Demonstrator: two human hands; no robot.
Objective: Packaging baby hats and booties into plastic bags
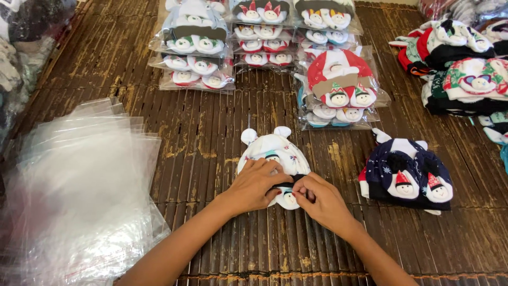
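A white baby hat set (275,153) with small ear tabs and tiny snowman figures lies on the brown slatted mat (211,132) in the middle. My left hand (256,182) lies flat on its lower left part. My right hand (317,198) pinches the dark band and the little white bootie at its lower edge. Both hands touch the set and hide its front part.
A pile of clear plastic bags (79,185) lies at the left. Bagged hat sets (196,47) are stacked along the back, another stack (341,87) to the right of centre. A navy set (407,175) lies at the right, more loose sets (460,63) beyond.
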